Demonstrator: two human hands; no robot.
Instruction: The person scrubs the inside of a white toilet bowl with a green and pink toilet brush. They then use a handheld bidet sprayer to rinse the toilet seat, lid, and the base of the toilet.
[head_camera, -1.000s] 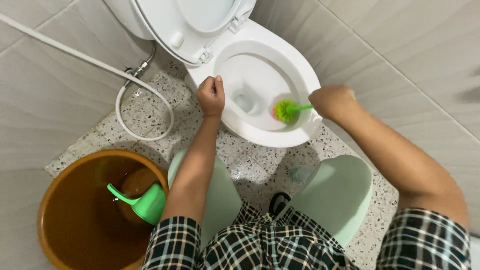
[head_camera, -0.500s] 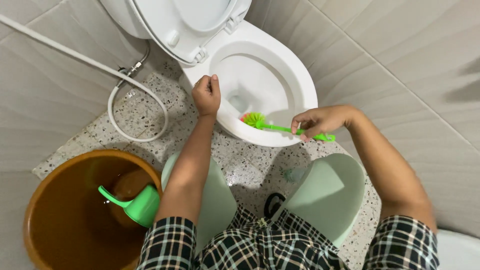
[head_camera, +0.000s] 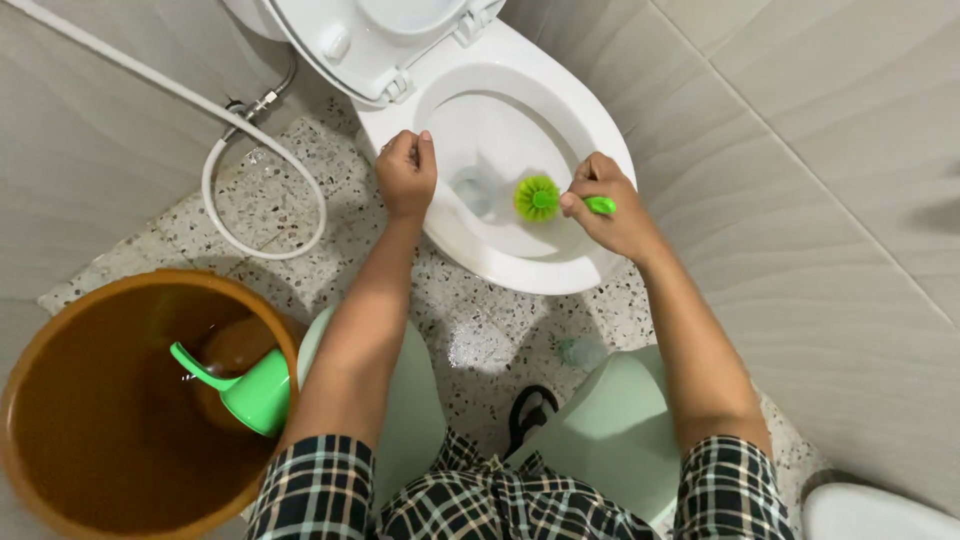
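A white toilet stands ahead with its seat and lid raised. My right hand grips the green handle of a toilet brush, whose round green head points down into the bowl. My left hand is closed on the bowl's left rim, fingers curled over the edge. Both arms reach forward from plaid sleeves.
A brown bucket of water sits at the lower left with a green dipper floating in it. A white hose loops on the speckled floor left of the toilet. Tiled walls close in on both sides. A white object is at the lower right.
The brush lay across the bowl's front rim half a second ago; now my right hand has swung it upright, head down inside the bowl. My left hand stays on the rim.
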